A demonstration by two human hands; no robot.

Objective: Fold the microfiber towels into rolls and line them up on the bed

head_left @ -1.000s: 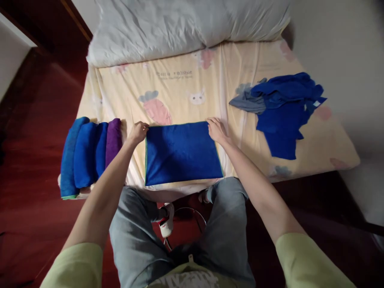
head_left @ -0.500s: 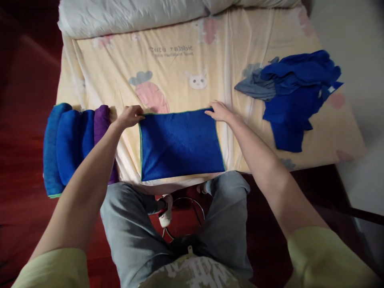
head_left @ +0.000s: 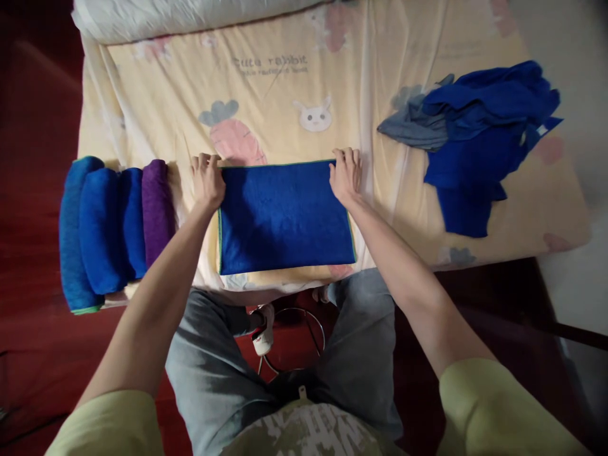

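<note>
A folded dark blue towel (head_left: 285, 218) with a green edge lies flat on the bed (head_left: 285, 95) near its front edge. My left hand (head_left: 208, 179) rests on the towel's far left corner, fingers stretched flat. At the far right corner my right hand (head_left: 346, 174) lies the same way, fingers flat and pointing away from me. Neither hand grips the cloth.
Several rolled towels (head_left: 111, 225), blue and one purple, lie in a row at the bed's left edge. A loose heap of blue and grey cloths (head_left: 479, 139) sits at the right. A white duvet (head_left: 190, 12) lies at the far end. My knees and a stool are below.
Both hands went from pinching the towel's far corners to lying flat on them. The towel sits a little farther onto the bed, and the view has shifted downward.
</note>
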